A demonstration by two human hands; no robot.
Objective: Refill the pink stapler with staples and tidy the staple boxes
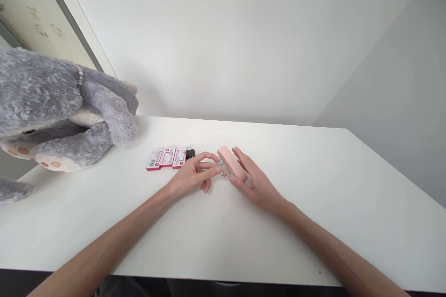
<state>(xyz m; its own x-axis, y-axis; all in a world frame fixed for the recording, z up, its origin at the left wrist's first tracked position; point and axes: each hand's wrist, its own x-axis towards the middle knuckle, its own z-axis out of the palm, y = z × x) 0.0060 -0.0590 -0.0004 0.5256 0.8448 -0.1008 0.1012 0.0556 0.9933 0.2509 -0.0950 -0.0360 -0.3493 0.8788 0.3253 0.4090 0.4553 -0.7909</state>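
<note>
A small pink oblong object [231, 162] with rounded edges is tilted over the white table, and I cannot tell exactly what kind it is. My right hand [256, 181] grips it from the right, thumb at its near end and fingers along its far side. Along its left side shows a pale, clear-looking part with small silvery bits. There my left hand [195, 174] pinches with thumb and index finger; whatever lies between them is too small to name. Just left of that hand are black clips [190, 152], partly hidden behind it, and several red-and-white labelled boxes [167, 157] lying side by side.
A large grey plush toy [104, 106] with a bead string sits at the left on the white table [278, 246]. Behind the table rises a white wall [223, 46]. The table's near edge runs along the bottom, its right edge slants away.
</note>
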